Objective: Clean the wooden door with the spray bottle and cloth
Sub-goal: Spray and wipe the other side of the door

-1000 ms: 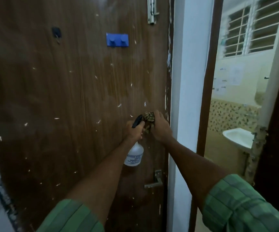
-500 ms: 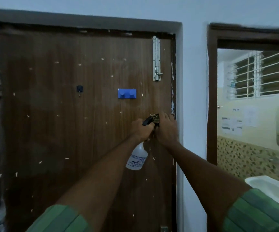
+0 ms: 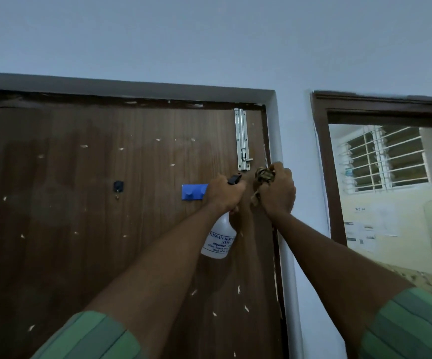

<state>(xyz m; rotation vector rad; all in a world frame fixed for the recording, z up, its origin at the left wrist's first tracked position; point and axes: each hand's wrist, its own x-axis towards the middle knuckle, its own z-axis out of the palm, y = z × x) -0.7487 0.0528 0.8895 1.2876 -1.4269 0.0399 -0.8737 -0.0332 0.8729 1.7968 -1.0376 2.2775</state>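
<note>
The dark wooden door [image 3: 85,203] fills the left and middle, flecked with pale paint spots. My left hand [image 3: 222,194] grips the neck of a white spray bottle [image 3: 218,238] with a black nozzle, held upright close to the door. My right hand [image 3: 278,194] holds a bunched striped cloth [image 3: 262,176] against the door's right edge, just below the metal bolt latch [image 3: 243,141]. Both arms reach upward in green sleeves.
A blue double hook [image 3: 193,192] and a small black hook [image 3: 118,186] are fixed on the door. The white frame [image 3: 278,141] borders it on the right. Farther right, a brown-framed doorway [image 3: 321,161] opens onto a room with a barred window.
Both hands have risen along the door's right edge, from near the handle up to just below the bolt latch. My view has tilted upward with them.
</note>
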